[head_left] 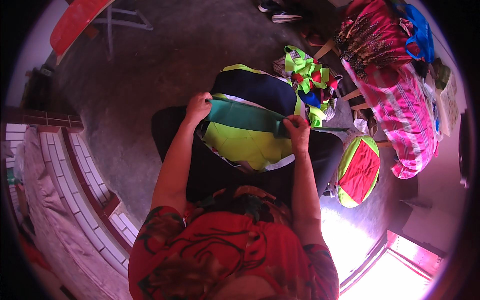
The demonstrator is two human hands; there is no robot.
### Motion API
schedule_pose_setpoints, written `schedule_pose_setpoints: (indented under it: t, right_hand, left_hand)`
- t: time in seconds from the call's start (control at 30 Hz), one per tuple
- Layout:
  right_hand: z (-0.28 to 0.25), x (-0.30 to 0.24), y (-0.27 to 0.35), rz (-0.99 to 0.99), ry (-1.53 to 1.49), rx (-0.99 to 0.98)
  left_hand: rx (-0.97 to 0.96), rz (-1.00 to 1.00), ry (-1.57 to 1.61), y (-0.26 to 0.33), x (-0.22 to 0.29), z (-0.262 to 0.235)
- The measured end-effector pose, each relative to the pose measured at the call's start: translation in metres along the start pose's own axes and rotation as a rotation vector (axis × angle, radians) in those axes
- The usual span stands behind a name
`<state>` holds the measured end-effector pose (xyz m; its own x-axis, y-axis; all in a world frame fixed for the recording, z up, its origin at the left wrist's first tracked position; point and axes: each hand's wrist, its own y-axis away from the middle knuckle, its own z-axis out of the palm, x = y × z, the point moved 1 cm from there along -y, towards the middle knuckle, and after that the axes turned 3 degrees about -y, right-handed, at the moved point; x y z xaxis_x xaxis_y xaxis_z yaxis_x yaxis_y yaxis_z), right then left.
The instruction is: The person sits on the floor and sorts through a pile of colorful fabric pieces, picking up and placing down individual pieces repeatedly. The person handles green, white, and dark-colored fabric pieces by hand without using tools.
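Note:
A dark green fabric strip (240, 115) stretches between my two hands above my lap. My left hand (200, 106) pinches its left end, and my right hand (298, 132) grips it near the right end, where a narrow tail trails off to the right. Under the strip, across my knees, lies a rounded fabric piece with a yellow-green panel (242, 142) on the near side. Its far side carries a navy panel (257, 87) with a lime edge. The strip hides the middle of this piece.
Beyond my right knee lies a heap of lime, red and checked fabric scraps (312, 75). A red-and-lime padded oval (358, 172) stands at my right. Pink plaid cloth (395, 105) drapes over wooden furniture on the right; shoes (285, 18) lie on the far floor.

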<state>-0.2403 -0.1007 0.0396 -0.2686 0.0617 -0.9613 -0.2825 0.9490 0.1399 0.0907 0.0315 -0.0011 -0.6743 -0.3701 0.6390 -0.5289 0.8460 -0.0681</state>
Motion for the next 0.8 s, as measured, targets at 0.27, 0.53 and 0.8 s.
schedule_pose_setpoints:
  t: [0.27,0.53,0.8]
  right_hand:
    - [-0.018,-0.004,-0.006,0.056,-0.365,-0.012]
    - [-0.027,0.015,-0.017,0.074,-0.385,0.032]
    - [-0.021,0.009,-0.017,0.113,-0.358,0.026]
  left_hand:
    - [-0.157,-0.376,0.606,-0.004,0.03,-0.024]
    - [-0.283,-0.384,0.678,-0.007,0.046,-0.033]
    - [-0.14,-0.202,0.538,-0.007,0.021,-0.02]
